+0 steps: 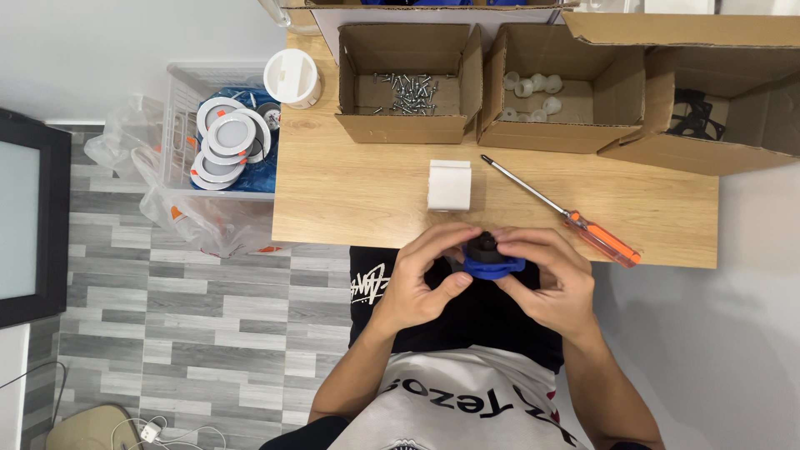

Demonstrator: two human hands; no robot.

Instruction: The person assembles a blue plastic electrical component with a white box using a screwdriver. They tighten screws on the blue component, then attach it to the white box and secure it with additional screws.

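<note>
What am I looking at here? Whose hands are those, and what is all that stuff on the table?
The picture comes from a camera worn on a person's head, looking straight down. So the two bare hands at the bottom are that person's own: the left hand and the right hand. Together they hold a small blue and black round plastic part just in front of the light wooden table.

On the table lie a small white plastic block and a screwdriver with an orange handle. Behind them stand open cardboard boxes: one with silver screws, one with small white plastic pieces, one with black parts.

Left of the table, a white basket holds round white lamp discs.
</note>
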